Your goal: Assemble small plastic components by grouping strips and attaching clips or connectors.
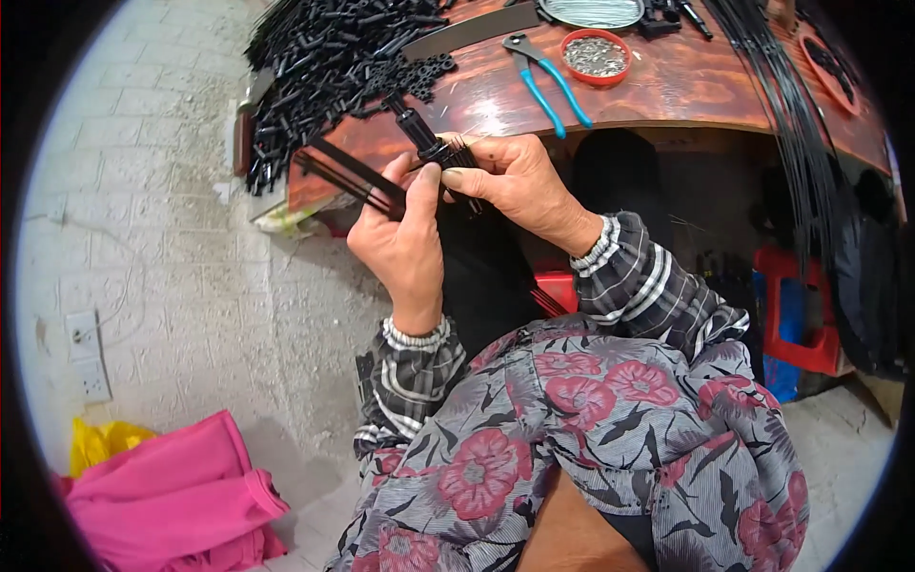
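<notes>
Both hands meet just off the table's near edge, around a black hub with a shaft (416, 131) that looks like part of an umbrella frame. My left hand (408, 250) is closed, thumb up against the hub, with several thin black ribs (345, 174) sticking out to its left. From the other side my right hand (530, 189) pinches the hub between thumb and fingers. Short dark ribs hang below those fingertips. The exact contact point is hidden by the thumbs. Beyond the hub, small black rings (417, 76) lie on the table.
A heap of black plastic pieces (324, 86) covers the table's left part. Blue-handled pliers (548, 84), a flat blade (472, 30) and a red dish of small metal bits (598, 57) lie behind. Long black rods (786, 105) overhang the right edge. A red stool (803, 315) stands below.
</notes>
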Motion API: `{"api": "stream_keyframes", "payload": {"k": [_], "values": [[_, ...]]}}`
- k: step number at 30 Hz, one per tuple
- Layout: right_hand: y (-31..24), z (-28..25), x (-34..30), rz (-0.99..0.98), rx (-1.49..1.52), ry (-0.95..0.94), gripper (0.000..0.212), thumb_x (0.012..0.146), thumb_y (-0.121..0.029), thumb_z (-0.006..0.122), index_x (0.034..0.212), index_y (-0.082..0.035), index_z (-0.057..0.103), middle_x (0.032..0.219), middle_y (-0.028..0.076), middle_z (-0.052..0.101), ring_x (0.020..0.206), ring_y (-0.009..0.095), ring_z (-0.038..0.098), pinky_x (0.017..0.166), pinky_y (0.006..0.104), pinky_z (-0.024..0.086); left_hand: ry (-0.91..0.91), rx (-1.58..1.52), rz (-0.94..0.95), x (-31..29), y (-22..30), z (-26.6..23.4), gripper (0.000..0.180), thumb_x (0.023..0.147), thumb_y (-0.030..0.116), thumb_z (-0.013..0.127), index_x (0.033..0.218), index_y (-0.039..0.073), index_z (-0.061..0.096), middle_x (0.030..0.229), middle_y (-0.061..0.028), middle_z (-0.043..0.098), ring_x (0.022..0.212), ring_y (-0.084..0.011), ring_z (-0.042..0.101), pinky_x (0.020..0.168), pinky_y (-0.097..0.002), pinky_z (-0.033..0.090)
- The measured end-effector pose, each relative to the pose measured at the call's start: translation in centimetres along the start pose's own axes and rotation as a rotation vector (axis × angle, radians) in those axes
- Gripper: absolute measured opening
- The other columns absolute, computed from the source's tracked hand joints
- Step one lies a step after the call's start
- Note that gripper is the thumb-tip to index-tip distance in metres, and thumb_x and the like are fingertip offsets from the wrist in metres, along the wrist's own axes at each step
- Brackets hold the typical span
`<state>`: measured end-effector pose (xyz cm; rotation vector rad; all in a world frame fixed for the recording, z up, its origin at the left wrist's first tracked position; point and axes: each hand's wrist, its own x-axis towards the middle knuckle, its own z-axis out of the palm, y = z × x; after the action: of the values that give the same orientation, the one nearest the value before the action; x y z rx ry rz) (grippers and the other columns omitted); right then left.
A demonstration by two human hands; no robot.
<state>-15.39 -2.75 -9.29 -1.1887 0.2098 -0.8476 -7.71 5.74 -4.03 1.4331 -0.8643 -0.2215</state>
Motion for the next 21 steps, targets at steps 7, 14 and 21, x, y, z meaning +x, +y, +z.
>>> {"api": "stream_keyframes", "payload": {"k": [7, 14, 21], "values": [[-0.8, 1.2, -1.1, -0.127, -0.023, 0.029, 0.033, 0.078, -0.006, 0.06, 0.11, 0.0, 0.055, 0.076, -0.001, 0.058, 0.069, 0.002, 0.049, 0.059, 0.0162, 0.042, 0.018, -0.064, -0.025, -1.0, 1.1, 1.0, 0.021, 0.075, 0.003, 0.064, 0.094, -0.007, 0.061, 0.08, -0.0024, 0.06, 0.069, -0.0062, 0.053, 0.062, -0.0184, 0.042], [-1.7, 1.7, -2.0, -0.349, -0.185, 0.145, 0.038, 0.074, -0.004, 0.063, 0.111, 0.0, 0.054, 0.079, 0.0, 0.06, 0.069, 0.001, 0.048, 0.059, 0.0165, 0.042, -0.007, -0.204, -0.053, -0.6, 1.9, 1.2, 0.013, 0.072, -0.003, 0.064, 0.086, -0.003, 0.061, 0.081, -0.0042, 0.06, 0.071, -0.0096, 0.055, 0.066, -0.0219, 0.045], [-1.3, 0.6, -2.1, -0.104, -0.153, 0.302, 0.021, 0.069, -0.013, 0.072, 0.076, 0.001, 0.058, 0.06, -0.004, 0.05, 0.053, 0.002, 0.043, 0.047, 0.0169, 0.036, -0.116, -0.439, -0.122, -0.2, 1.4, 1.2, 0.019, 0.073, -0.004, 0.063, 0.091, -0.004, 0.058, 0.085, -0.0056, 0.06, 0.074, -0.0115, 0.057, 0.069, -0.0222, 0.045]]}}
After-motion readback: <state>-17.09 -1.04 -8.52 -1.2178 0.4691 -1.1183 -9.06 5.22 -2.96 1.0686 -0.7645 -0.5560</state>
